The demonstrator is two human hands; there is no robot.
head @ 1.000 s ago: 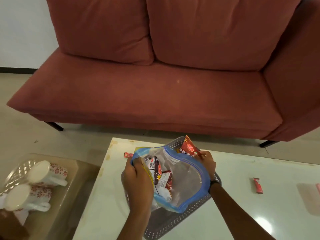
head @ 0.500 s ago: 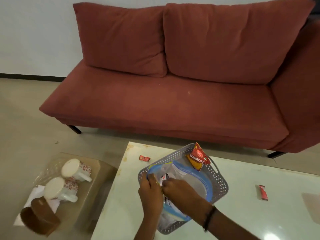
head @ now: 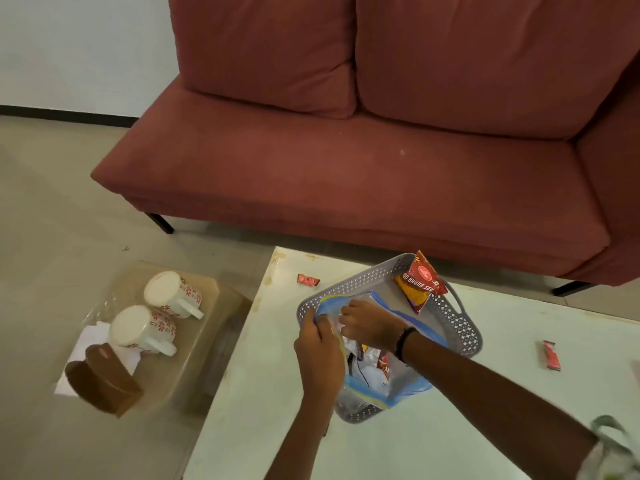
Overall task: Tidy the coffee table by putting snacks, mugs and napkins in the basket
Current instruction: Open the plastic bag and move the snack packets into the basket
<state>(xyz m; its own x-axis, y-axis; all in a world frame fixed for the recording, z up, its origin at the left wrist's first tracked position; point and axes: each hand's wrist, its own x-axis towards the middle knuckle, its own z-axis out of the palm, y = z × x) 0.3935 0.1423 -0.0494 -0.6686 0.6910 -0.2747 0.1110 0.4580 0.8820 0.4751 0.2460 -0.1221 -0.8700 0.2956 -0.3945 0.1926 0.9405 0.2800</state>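
Observation:
A grey perforated basket point(head: 460, 327) sits on the white coffee table point(head: 277, 393). Inside it lies a clear zip bag with a blue rim point(head: 398, 379) holding several snack packets. My left hand point(head: 320, 351) grips the bag's near-left rim. My right hand point(head: 367, 323) pinches the same rim just beside it. A red snack packet point(head: 422, 280) leans on the basket's far corner. One small red sachet point(head: 308, 279) lies on the table left of the basket; another point(head: 551, 355) lies to its right.
Two white mugs with red flowers point(head: 173, 294) point(head: 142, 329) lie on a lower glass table point(head: 194, 341) at the left, with white napkins point(head: 90, 341) and a brown holder point(head: 104, 379). A red sofa point(head: 346, 168) stands behind the table.
My right hand let go of the red packet, which now leans in the basket's far corner, and came to the bag's rim beside my left hand. The bag sank into the basket.

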